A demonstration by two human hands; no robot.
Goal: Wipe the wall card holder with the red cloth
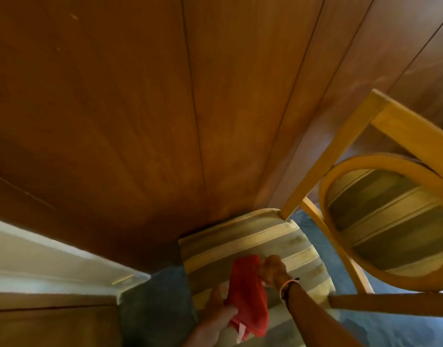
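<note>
— Over the striped chair seat, where's the red cloth?
— Held between both hands: the right hand pinches its top edge, the left hand grips its lower part.
— And the wall card holder?
— Not visible; only wood wall panelling behind, blue carpet below, and the chair's round padded back to the right.

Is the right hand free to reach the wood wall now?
Probably not at once: the right hand and the left hand both hold the red cloth low over the striped chair seat, below the wood wall.
</note>
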